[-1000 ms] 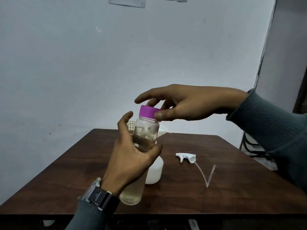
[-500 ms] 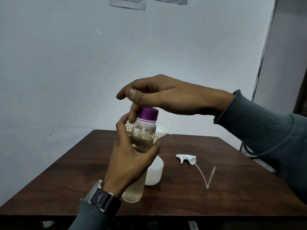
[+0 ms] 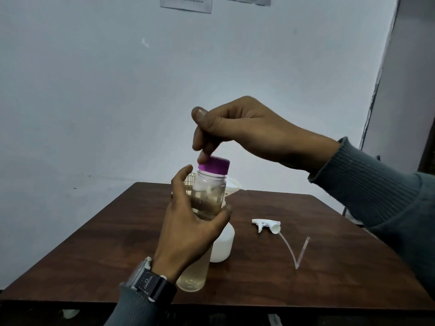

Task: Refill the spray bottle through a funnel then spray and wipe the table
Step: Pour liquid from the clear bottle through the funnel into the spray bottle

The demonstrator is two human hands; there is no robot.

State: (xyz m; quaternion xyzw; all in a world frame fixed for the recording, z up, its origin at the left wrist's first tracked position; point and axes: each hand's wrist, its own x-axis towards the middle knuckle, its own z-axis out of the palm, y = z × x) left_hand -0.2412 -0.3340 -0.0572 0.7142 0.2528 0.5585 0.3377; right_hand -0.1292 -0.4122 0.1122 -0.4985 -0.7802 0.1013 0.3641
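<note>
My left hand [image 3: 188, 231] grips a clear bottle [image 3: 207, 196] with yellowish liquid, held upright just above the brown table [image 3: 329, 267]. A purple cap [image 3: 215, 164] sits on it. My right hand [image 3: 237, 130] hovers over the cap with curled fingers; the fingertips rest on the cap's left edge and the thumb is raised above it. Behind the clear bottle stands the white spray bottle [image 3: 223, 245] with a white funnel [image 3: 234, 184] in its neck, both partly hidden. The white spray head [image 3: 267, 224] with its bent tube [image 3: 290, 251] lies on the table to the right.
A small gold wire object [image 3: 189, 182] shows behind my left hand. A pale wall rises directly behind the table's far edge, with paper sheets [image 3: 186, 4] pinned high up. The table's near edge runs just below my left wrist.
My right hand has turned on the cap: its thumb left the cap's front and swung up to the left, and the hand rose slightly. The bottle stays in my left hand.
</note>
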